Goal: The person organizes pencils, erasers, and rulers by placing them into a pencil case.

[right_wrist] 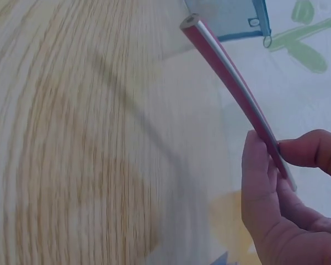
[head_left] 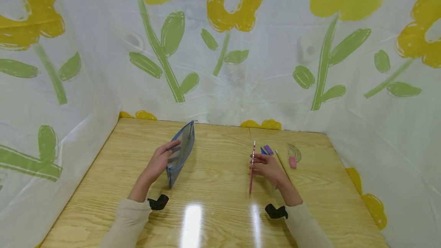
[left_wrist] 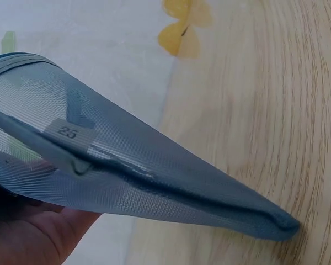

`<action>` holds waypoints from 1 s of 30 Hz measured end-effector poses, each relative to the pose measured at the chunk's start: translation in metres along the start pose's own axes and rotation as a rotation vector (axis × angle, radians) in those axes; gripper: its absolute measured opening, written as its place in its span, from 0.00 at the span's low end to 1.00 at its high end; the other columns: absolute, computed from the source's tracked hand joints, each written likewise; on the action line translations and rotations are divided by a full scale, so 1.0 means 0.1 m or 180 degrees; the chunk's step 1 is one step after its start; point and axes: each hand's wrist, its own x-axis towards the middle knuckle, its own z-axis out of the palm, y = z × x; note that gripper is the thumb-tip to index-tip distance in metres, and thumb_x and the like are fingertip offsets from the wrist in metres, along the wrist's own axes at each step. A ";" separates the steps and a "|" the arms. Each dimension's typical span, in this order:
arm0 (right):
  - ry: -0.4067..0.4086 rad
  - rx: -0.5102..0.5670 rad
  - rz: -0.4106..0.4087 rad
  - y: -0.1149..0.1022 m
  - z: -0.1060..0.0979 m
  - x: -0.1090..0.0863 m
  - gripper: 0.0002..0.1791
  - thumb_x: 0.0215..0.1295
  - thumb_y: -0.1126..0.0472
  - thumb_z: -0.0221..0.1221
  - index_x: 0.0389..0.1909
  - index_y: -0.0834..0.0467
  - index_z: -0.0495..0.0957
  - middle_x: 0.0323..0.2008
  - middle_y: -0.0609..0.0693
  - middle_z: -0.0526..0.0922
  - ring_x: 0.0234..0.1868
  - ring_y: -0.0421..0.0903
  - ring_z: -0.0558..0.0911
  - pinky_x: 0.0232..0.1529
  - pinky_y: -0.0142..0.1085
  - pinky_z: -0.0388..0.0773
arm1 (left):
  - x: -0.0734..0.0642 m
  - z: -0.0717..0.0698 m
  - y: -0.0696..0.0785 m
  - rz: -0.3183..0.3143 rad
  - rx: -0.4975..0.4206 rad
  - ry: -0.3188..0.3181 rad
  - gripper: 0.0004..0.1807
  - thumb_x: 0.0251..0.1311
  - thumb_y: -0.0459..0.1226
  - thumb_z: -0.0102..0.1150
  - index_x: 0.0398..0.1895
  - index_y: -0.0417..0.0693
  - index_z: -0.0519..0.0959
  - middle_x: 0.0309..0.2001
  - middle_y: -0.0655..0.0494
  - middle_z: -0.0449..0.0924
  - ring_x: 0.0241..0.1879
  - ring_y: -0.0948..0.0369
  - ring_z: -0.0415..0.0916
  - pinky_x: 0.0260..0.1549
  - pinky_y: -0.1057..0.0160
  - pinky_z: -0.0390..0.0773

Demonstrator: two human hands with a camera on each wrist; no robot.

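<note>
Now pink pencil (right_wrist: pixel 229 77) pinched between right fingers (right_wrist: pixel 259 193) and thumb (right_wrist: pixel 314 148); left fingers (head_left: pixel 169 145) gripping mesh pouch (head_left: pixel 186 148).

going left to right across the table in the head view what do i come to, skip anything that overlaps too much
Left hand → mesh pouch → pink pencil → purple block → yellowish pencil → pink block.

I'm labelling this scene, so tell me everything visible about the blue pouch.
The pouch is blue-grey, see-through, mesh-looking, with blue edging, a zip and a tag reading 25. Its mouth gapes open. The left hand holds it by one side, tilted, left of centre over the wooden table; whether it touches the wood is unclear.
</note>
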 end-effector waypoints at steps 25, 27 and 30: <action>0.0114 0.0094 -0.0401 -0.11 0.41 -0.03 0.29 0.71 0.71 0.57 0.71 0.69 0.66 0.54 0.72 0.74 0.48 0.51 0.86 0.47 0.39 0.88 | -0.04 0.17 -0.05 0.0064 0.0115 0.0082 0.28 0.77 0.27 0.21 0.78 0.29 0.51 0.78 0.31 0.48 0.77 0.36 0.49 0.72 0.34 0.59; 0.0119 0.0123 -0.0497 -0.14 0.45 -0.02 0.27 0.71 0.71 0.57 0.70 0.68 0.67 0.53 0.72 0.74 0.48 0.52 0.86 0.46 0.39 0.89 | -0.03 0.18 -0.05 0.0075 0.0113 0.0091 0.28 0.77 0.27 0.21 0.78 0.29 0.52 0.78 0.31 0.48 0.77 0.36 0.50 0.72 0.34 0.59; 0.0133 0.0189 -0.0649 -0.17 0.51 -0.02 0.25 0.71 0.71 0.57 0.69 0.66 0.70 0.50 0.67 0.76 0.48 0.55 0.86 0.45 0.40 0.89 | -0.02 0.20 -0.05 0.0079 0.0122 0.0107 0.28 0.77 0.28 0.21 0.78 0.29 0.52 0.78 0.31 0.49 0.77 0.36 0.51 0.71 0.34 0.60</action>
